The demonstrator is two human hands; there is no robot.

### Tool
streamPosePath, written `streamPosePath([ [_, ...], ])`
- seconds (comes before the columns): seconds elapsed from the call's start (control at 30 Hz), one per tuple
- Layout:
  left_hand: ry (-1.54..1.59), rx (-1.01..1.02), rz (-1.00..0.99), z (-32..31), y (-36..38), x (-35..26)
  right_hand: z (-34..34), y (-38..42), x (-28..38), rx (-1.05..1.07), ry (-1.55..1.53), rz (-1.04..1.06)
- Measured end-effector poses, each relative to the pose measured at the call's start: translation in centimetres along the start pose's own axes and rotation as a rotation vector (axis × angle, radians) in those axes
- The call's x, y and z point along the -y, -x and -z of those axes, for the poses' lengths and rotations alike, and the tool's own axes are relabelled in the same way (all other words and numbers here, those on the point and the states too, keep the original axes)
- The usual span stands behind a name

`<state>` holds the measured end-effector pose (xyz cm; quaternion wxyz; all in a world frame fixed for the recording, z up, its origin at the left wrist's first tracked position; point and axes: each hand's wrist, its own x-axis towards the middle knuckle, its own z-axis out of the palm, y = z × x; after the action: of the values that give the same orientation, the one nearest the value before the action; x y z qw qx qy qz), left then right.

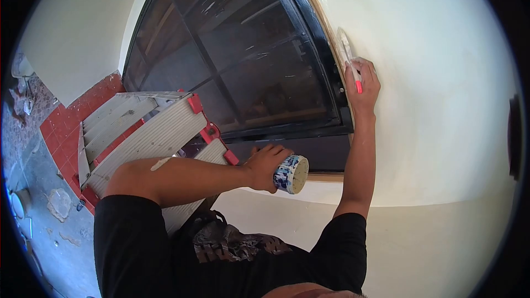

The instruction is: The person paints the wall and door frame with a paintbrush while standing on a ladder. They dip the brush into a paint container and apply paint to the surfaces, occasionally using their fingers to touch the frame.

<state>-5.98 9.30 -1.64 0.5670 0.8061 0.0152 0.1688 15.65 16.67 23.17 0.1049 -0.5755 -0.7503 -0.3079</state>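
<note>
From where I stand, the person's right hand [362,83] is up in the right half of the frame, above the middle, with its fingers closed around the lower part of a paintbrush [345,48]. The red end of the handle shows beneath the fingers, and the whitish head points up and a little left, along the strip where the pale wall [430,88] meets the window's edge. I cannot tell whether the tip touches the wall or the trim.

The left hand [265,165] is just below the centre of the frame, curved partway open around the side of a small tub [284,176] with a blue, white and dark patterned side. The tub's round, cream-coloured end faces toward the lower right; whether that is paint or a lid I cannot make out. A pale smear marks the left forearm [187,171].

Behind the hands, a dark window [221,49] with a black frame fills the upper middle. A stepladder [149,138] with ribbed pale treads and red fittings stands left of centre, partly behind the left arm. Red tiles [63,127] lie to its left, and a round container [21,203] sits on the grey floor [69,232] at the far left.
</note>
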Motion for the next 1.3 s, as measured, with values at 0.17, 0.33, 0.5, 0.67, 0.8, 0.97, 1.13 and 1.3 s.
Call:
streamPosePath([
  [0.17, 0.008, 0.000, -0.004, 0.1, 0.1, -0.2, 1.7, 2.9, 0.0, 0.002, 0.025, -0.046],
  [0.33, 0.005, 0.004, -0.002, 0.1, -0.1, 0.0, 2.5, 1.5, 1.1, -0.237, -0.060, -0.153],
  [0.5, -0.004, -0.019, -0.020, -0.2, 0.0, 0.1, -1.3, -3.3, 1.4, -0.501, -0.176, -0.297],
  [0.67, 0.000, -0.006, -0.012, 0.2, 0.0, 0.0, -4.0, -2.1, 0.9, -0.505, -0.012, -0.295],
  [0.8, -0.022, -0.010, 0.001, 0.2, 0.0, -0.2, -1.6, 3.4, 0.2, -0.621, 0.090, -0.354],
  [0.97, -0.039, -0.010, -0.001, -0.1, -0.3, 0.0, -0.3, 4.1, 2.8, -0.705, 0.051, -0.445],
  [1.13, -0.034, -0.026, -0.008, -0.1, -0.1, 0.1, -3.3, -2.0, 4.5, -0.707, -0.099, -0.398],
  [1.3, -0.039, -0.025, 0.005, 0.2, 0.1, -0.3, -4.4, -0.3, 1.3, -0.631, -0.066, -0.427],
])
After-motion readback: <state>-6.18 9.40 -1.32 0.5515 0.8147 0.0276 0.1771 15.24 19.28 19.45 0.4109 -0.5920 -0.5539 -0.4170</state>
